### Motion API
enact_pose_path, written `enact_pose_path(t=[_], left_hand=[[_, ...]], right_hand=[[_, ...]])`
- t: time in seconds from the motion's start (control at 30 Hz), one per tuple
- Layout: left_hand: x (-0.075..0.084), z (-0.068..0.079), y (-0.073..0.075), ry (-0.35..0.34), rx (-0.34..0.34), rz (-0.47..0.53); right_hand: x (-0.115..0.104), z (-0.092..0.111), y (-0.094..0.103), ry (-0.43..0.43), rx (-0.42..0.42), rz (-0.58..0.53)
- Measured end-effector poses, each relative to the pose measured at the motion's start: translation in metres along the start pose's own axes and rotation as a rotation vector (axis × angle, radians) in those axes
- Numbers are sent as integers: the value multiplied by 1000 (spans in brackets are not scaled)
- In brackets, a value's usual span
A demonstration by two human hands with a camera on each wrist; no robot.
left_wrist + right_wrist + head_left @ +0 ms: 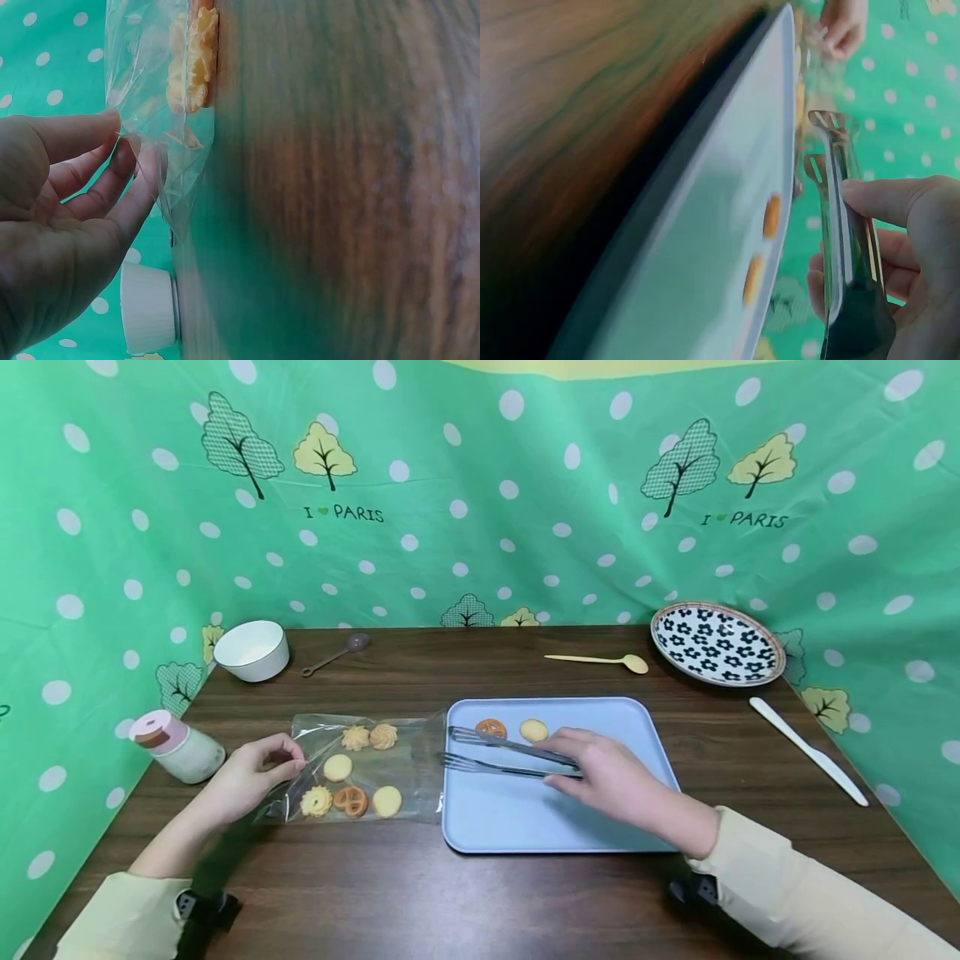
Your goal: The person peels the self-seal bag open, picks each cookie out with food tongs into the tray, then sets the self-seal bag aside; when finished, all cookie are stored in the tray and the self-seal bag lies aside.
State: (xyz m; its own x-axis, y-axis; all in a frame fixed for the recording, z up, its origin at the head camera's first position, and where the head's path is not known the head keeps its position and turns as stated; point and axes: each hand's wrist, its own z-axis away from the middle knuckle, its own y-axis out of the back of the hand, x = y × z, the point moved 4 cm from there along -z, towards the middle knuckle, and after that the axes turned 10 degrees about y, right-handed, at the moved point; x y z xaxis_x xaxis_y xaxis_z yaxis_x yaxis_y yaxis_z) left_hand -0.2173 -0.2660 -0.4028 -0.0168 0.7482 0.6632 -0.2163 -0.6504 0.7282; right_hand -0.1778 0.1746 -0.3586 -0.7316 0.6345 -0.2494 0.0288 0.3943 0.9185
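My left hand (258, 772) pinches the left edge of a clear plastic bag (427, 777) between thumb and fingers. Inside the bag lie several cookies, among them a pretzel-shaped one (350, 802), plain round ones and a flower-shaped one (317, 802). In the left wrist view the bag's corner (176, 180) stands lifted at the fingertips. My right hand (600, 777) grips metal tongs (836, 195) over a light blue tray (510, 831). The tongs' tips are apart with nothing between them, pointing left toward the bag. A pretzel cookie (491, 726) and a round cookie (534, 730) lie on the tray.
At the left stand a white bowl (253, 652) and a jar with a pink lid (183, 752). A dark spoon (337, 653) and a yellow spoon (600, 660) lie at the back. Flower-patterned plate (717, 643) and white knife (810, 752) are on the right.
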Motion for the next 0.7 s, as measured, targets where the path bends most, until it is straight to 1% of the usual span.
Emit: enact_pose_path(t=[0.17, 0.3, 0.53, 0.7], left_hand=[[0, -1, -1, -4, -7, 8], [0, -1, -1, -5, -7, 6], [1, 0, -1, -4, -3, 16], [1, -1, 0, -1, 0, 20]], right_hand=[[-13, -22, -17, 34, -55, 21], [-19, -38, -29, 33, -73, 32], [-29, -63, -47, 25, -59, 41], [-34, -75, -55, -12, -50, 65]])
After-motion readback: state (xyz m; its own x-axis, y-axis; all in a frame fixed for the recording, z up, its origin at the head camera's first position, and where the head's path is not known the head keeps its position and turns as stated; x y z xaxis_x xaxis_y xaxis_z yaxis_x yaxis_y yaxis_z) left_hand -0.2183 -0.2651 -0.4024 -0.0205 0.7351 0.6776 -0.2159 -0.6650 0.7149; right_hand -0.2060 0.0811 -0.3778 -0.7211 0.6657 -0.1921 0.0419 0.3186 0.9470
